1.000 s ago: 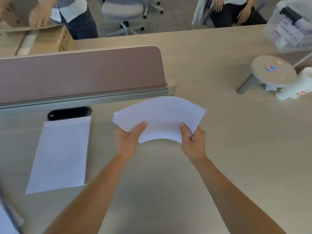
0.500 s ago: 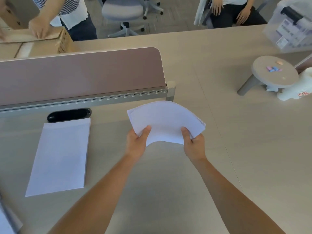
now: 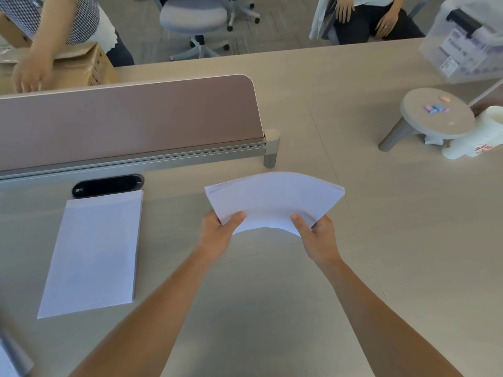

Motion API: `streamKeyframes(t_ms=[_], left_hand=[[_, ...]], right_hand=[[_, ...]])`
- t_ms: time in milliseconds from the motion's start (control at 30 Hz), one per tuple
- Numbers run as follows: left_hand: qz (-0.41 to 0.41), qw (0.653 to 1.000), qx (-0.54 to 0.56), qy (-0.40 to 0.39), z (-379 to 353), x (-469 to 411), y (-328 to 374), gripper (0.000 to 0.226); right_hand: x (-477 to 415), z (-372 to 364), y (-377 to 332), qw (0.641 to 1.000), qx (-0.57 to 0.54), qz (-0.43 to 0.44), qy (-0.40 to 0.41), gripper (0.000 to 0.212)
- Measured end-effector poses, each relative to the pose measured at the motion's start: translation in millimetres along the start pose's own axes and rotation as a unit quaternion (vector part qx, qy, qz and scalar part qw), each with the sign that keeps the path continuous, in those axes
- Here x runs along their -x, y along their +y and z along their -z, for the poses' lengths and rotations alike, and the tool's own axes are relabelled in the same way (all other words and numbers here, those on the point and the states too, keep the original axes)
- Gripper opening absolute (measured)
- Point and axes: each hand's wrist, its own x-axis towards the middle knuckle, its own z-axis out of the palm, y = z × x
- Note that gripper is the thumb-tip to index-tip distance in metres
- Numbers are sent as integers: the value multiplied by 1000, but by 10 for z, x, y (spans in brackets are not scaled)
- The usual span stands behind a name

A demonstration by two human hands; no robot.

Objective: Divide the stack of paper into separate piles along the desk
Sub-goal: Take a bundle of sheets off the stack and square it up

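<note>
Gripping one bowed stack of white paper (image 3: 275,201) by its near corners, left hand (image 3: 220,231) and right hand (image 3: 317,235) hold it above the beige worktop (image 3: 408,240). One flat white paper pile (image 3: 94,251) lies well apart, to the left.

Desk (image 3: 394,240) open rightward — divider (image 3: 130,123) behind.

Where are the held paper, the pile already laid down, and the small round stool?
held paper (image 3: 275,202), head view, middle of top sheet
laid pile (image 3: 95,251), head view, centre of top sheet
stool (image 3: 419,118), head view, bare seat top
</note>
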Motion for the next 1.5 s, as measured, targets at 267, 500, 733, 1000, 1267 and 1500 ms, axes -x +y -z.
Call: streamKeyframes(t_ms=[267,500,733,1000,1267,1500], left_hand=[[-4,1000,11,-5,-25,-37,19,20],[5,1000,-1,16,-90,-56,39,19],[46,998,-29,-3,-217,-153,87,7],[231,969,-82,-23,-723,-443,-170,42],[269,956,-115,-34,-1160,-563,-322,49],[283,943,-172,-36,-1245,-700,-434,58]], right_hand=[[-86,-49,-14,998,-55,-19,17,20],[-103,-89,-80,999,-24,-7,44,34],[-223,139,-164,995,71,16,64,25],[-590,382,254,960,210,-186,19,41],[-921,536,506,929,296,-223,14,44],[-1094,571,703,916,318,-243,20,36]])
